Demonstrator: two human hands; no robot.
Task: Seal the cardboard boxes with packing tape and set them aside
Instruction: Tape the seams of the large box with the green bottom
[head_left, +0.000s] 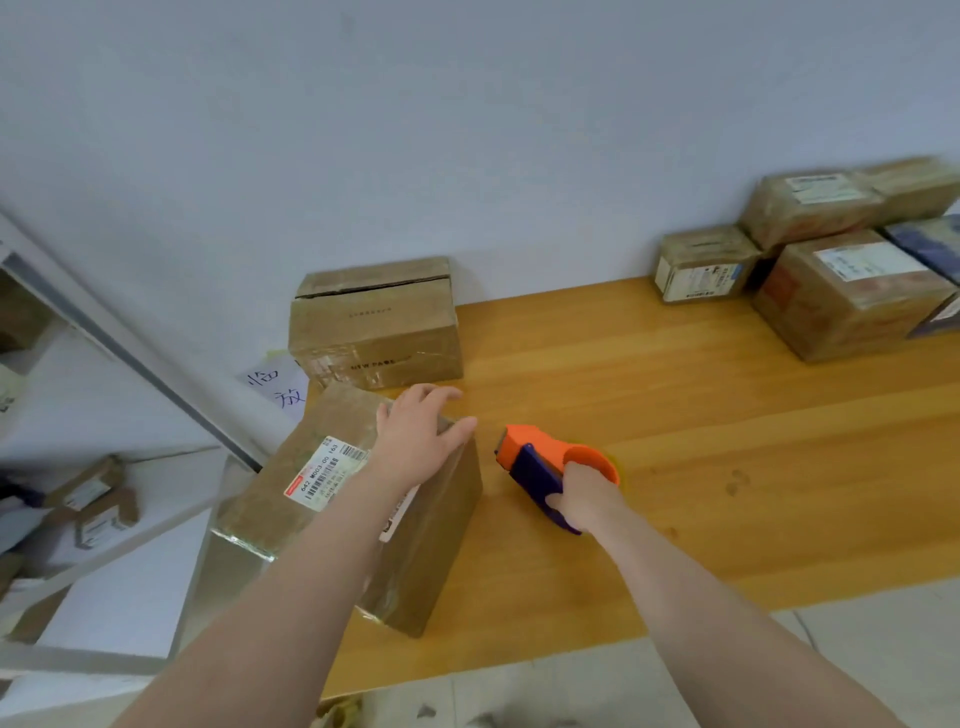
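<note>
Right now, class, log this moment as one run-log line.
left hand: rests on labelled box | right hand: grips tape dispenser | labelled box: on table

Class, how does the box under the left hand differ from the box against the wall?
The near box carries a white barcode label; the wall box shows only faint print. The near box's top lies flat under the left hand; the wall box's flaps gape, untouched. Both are brown cardboard.

Light is even and soft; no source is seen. Only faint shadows are cast on the table (675, 415). Glare is caught on the taped box (332, 421) at the table's left edge. The stacked boxes (841, 291) at its far right are blurred. Left of the table, a shelf rail (130, 343) is bowed by wide-angle distortion.
</note>
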